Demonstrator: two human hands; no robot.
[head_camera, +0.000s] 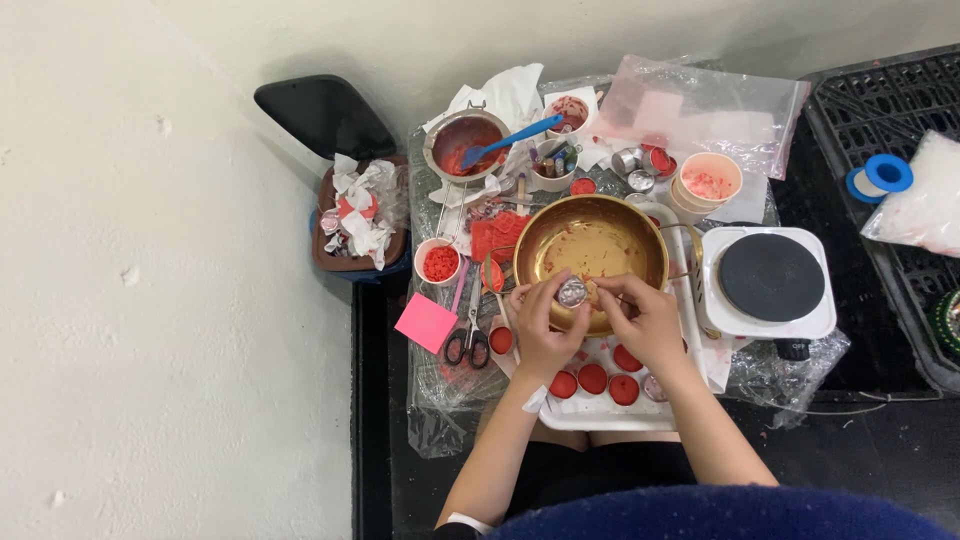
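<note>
Dark blue fabric (720, 512) is filling the near edge of the view, with two bare forearms rising from it toward the low table. Both hands are meeting at the near rim of the gold bowl (590, 243). The left hand (542, 325) is pinching a small silver tin (572, 292) between thumb and fingertips, fingers curled closed around it. The right hand (645, 318) is touching the same tin from the right with pinched fingertips; whether it is gripping the tin or only something tiny at its edge cannot be told. The tin is sitting just over the bowl's near rim, between the two hands.

Just near the hands, round red discs (593, 379) are lying in a row on a white tray (600, 415). Scissors (468, 338) and a pink note (425, 322) are lying left of the left hand. A white cup (438, 262) of red bits is standing farther left. A hot plate (770, 278) is sitting right of the bowl. At the far side, a strainer (463, 146) with a blue spatula (510, 139) is resting among crumpled paper, and a clear bag (700, 110) is lying far right. A bin (358, 215) of scraps is standing off the table's left edge.
</note>
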